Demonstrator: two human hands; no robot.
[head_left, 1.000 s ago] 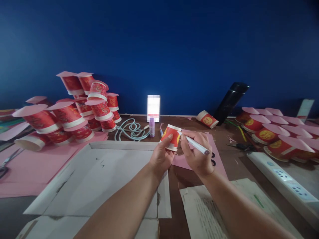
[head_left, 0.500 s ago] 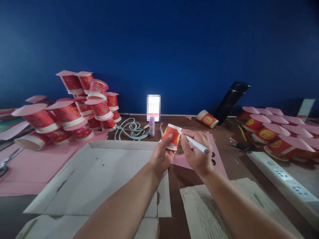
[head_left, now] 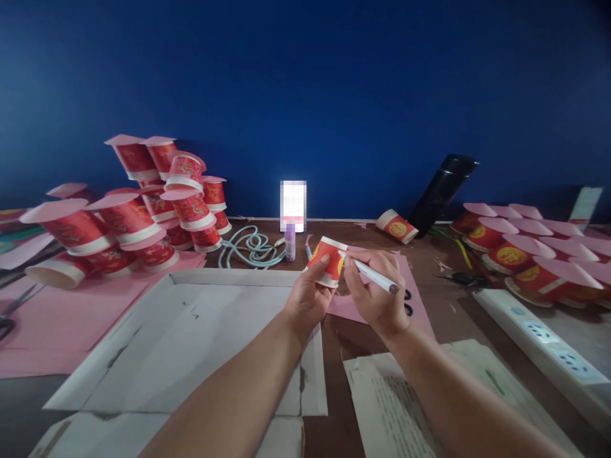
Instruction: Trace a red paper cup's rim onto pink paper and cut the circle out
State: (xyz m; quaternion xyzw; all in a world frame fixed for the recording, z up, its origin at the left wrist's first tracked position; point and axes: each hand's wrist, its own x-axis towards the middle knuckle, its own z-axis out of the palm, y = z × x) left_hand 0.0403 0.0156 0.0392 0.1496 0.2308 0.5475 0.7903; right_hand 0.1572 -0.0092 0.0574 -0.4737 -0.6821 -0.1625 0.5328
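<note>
Left hand (head_left: 305,298) grips a red cup (head_left: 333,261); right hand (head_left: 382,294) pinches a white pen (head_left: 379,278).
The pen tip is at the tilted cup's side, above the table (head_left: 334,346); marking seems in hand, the next stroke calling for a steady cup.

No wording legible. Off-white paper sheet (head_left: 386,401), lower right: rows of dark print, too blurred to read. Held red-and-white paper cup (head_left: 331,252): yellow emblem, indistinct. Bright upright rectangular panel (head_left: 293,198): pixelated, unreadable.
</note>
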